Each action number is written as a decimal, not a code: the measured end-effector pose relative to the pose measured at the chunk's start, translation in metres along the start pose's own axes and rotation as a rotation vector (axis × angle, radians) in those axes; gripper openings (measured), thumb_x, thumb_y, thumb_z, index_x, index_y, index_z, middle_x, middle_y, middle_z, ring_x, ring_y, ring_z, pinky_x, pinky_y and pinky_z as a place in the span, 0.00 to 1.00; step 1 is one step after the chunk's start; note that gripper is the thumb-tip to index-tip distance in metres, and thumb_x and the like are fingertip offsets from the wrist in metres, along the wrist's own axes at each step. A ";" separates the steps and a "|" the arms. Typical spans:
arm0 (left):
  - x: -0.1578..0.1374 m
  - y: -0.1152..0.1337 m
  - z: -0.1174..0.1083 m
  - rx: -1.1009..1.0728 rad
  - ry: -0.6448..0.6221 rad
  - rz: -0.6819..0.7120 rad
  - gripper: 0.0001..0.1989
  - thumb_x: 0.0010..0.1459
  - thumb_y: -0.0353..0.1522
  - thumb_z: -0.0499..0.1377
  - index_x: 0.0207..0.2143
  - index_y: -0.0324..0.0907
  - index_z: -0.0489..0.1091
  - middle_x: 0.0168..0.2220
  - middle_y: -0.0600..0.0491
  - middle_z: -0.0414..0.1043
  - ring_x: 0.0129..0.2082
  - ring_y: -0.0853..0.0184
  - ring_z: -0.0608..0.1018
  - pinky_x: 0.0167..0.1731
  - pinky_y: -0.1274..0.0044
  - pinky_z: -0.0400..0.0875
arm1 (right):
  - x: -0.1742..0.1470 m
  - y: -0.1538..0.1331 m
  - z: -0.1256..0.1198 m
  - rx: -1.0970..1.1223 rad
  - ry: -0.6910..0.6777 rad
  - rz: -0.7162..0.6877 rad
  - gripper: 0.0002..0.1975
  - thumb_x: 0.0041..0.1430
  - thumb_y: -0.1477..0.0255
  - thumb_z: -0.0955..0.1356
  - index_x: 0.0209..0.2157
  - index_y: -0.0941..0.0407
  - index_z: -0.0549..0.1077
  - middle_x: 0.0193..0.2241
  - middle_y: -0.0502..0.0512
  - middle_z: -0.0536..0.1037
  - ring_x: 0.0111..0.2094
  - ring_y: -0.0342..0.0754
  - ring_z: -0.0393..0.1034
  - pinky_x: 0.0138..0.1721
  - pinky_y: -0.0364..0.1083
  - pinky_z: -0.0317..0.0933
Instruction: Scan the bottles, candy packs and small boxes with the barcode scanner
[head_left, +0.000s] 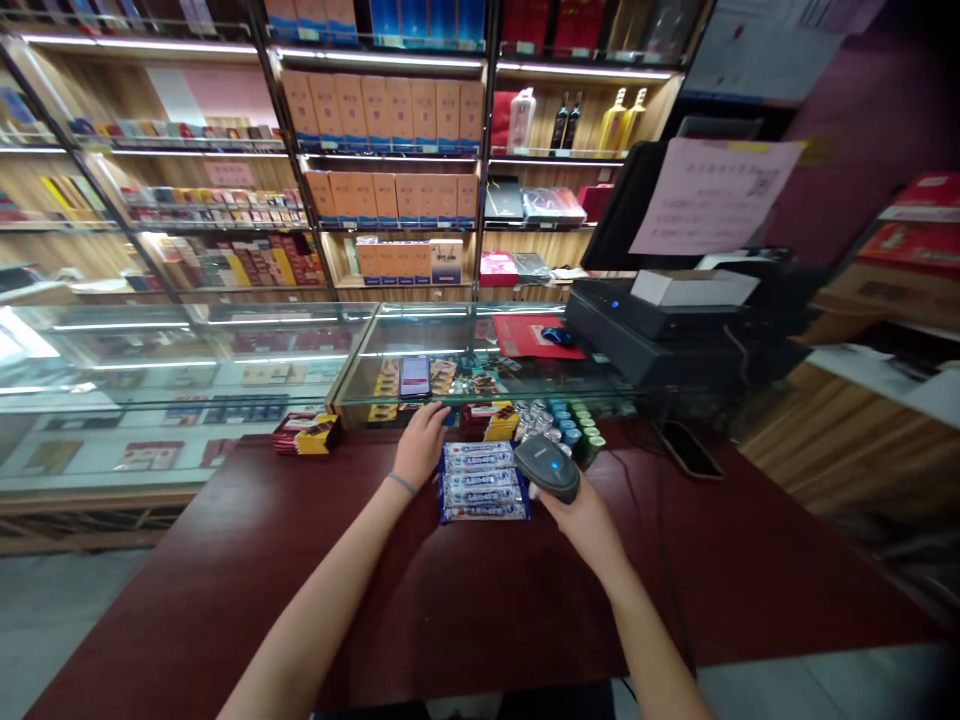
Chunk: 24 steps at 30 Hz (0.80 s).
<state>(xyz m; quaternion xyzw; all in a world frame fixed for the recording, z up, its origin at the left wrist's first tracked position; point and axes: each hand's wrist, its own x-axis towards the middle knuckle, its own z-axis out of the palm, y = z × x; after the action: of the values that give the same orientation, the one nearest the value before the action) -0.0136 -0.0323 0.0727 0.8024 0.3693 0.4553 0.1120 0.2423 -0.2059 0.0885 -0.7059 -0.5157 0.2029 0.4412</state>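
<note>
My right hand (589, 515) is wrapped round a dark barcode scanner (546, 462) with a lit blue light. The scanner is over the right end of a blue-and-white multipack of wrapped bars (484, 483) on the dark red table. At the pack's upper left corner is my left hand (421, 445), fingers stretched forward and apart, holding nothing; whether it touches the pack I cannot tell. Just beyond its fingertips, a phone (415, 376) with a lit screen lies on the glass counter. Behind the pack stand yellow-and-brown packets (491, 420) and several silver, blue and green rolls (562, 425).
Another stack of packets (307, 433) lies at the table's left. A dark phone (688, 449) rests at the right, near a cable. The glass counter (352, 400) borders the far edge, with a monitor (622, 205), a mouse (556, 336) and stocked shelves (390, 155) beyond.
</note>
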 end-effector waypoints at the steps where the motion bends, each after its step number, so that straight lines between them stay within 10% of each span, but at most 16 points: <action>1: 0.005 0.009 0.014 -0.043 -0.032 0.010 0.19 0.62 0.29 0.55 0.55 0.47 0.71 0.57 0.43 0.69 0.60 0.55 0.69 0.63 0.60 0.61 | 0.000 0.001 -0.005 -0.001 0.008 -0.008 0.27 0.52 0.63 0.71 0.55 0.52 0.72 0.36 0.57 0.84 0.39 0.60 0.80 0.34 0.50 0.72; 11: 0.033 0.045 0.103 -0.075 -0.192 0.010 0.21 0.58 0.26 0.56 0.54 0.45 0.70 0.60 0.40 0.68 0.63 0.54 0.67 0.65 0.60 0.54 | 0.001 0.019 -0.044 -0.034 0.021 0.002 0.24 0.54 0.60 0.70 0.52 0.52 0.72 0.33 0.58 0.83 0.37 0.60 0.80 0.29 0.48 0.69; 24: 0.029 0.044 0.106 -0.156 -0.163 -0.056 0.14 0.55 0.22 0.58 0.42 0.45 0.74 0.48 0.40 0.76 0.54 0.54 0.75 0.60 0.62 0.61 | -0.003 0.020 -0.043 -0.046 0.028 0.044 0.23 0.53 0.62 0.69 0.50 0.53 0.72 0.36 0.58 0.83 0.42 0.61 0.79 0.36 0.50 0.69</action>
<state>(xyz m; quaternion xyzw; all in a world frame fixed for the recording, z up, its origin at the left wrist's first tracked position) 0.1035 -0.0264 0.0552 0.8150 0.3447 0.4124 0.2163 0.2838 -0.2284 0.0945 -0.7298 -0.4984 0.1905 0.4274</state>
